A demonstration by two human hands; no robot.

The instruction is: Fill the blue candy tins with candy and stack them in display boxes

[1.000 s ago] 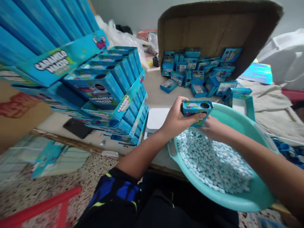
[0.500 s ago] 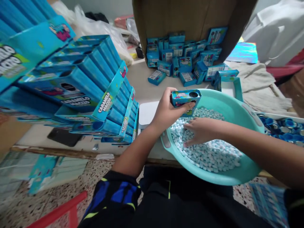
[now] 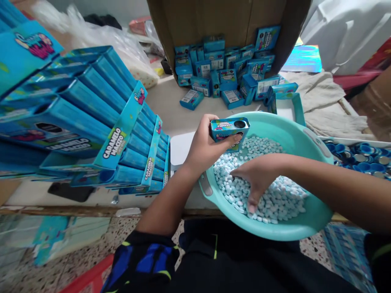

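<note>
A small blue candy box [image 3: 227, 134] with a round dark hole on its top face is gripped in my left hand [image 3: 204, 144], over the left rim of a turquoise basin [image 3: 314, 211]. Many small pale-blue and white candies [image 3: 284, 199] lie in the basin. My right hand [image 3: 255, 179] reaches down among them, thumb spread away from the fingers; the fingertips are partly sunk in the candies. No candy shows clearly lifted in it.
Stacked blue display trays of boxes [image 3: 119, 140] rise at the left. Many small blue boxes [image 3: 227, 79] lie in and before a cardboard box [image 3: 214, 20]. A white device [image 3: 181, 150], a phone [image 3: 70, 192], a cloth [image 3: 320, 93] and blue lids [image 3: 363, 156] surround the basin.
My right hand has pushed deeper into the candies, its thumb now lower and farther from the fingers. My left hand still holds the box. The whole view has shifted slightly.
</note>
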